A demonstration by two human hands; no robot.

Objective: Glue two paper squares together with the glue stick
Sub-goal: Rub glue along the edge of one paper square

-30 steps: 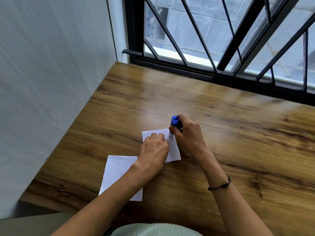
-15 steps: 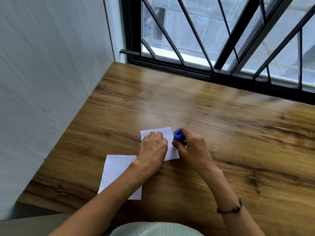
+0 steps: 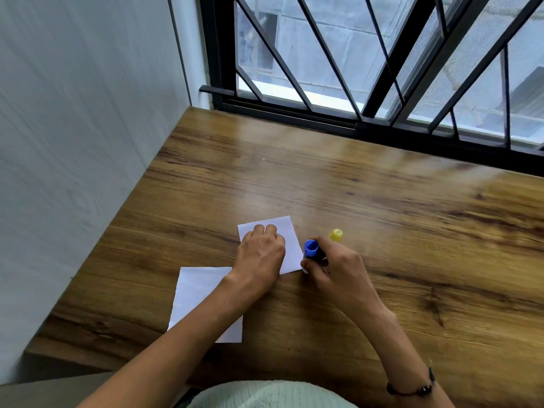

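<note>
Head view, right hand: the right hand [image 3: 335,266] is closed around the glue stick [image 3: 312,254], fingers wrapped on the dark barrel, blue end up, lower end at the near right corner of the far paper square [image 3: 287,245]
Head view, left hand: the left hand [image 3: 260,254] lies knuckles up, fingers curled, pressing down on the far paper square; it grips nothing
Head view, second sheet: the near paper square [image 3: 194,293] lies flat on the wooden table [image 3: 382,216] under the left forearm; whether it touches the far one I cannot tell
Head view, yellow cap: a small yellow cap [image 3: 336,234] stands on the table just beyond the right hand
Head view, wrist: a dark bracelet [image 3: 412,390] circles the right wrist
Change from earlier: the glue stick has travelled from the far edge of the sheet down its right side to the near corner; the left hand stays in place; the yellow cap, hidden before, now shows
</note>
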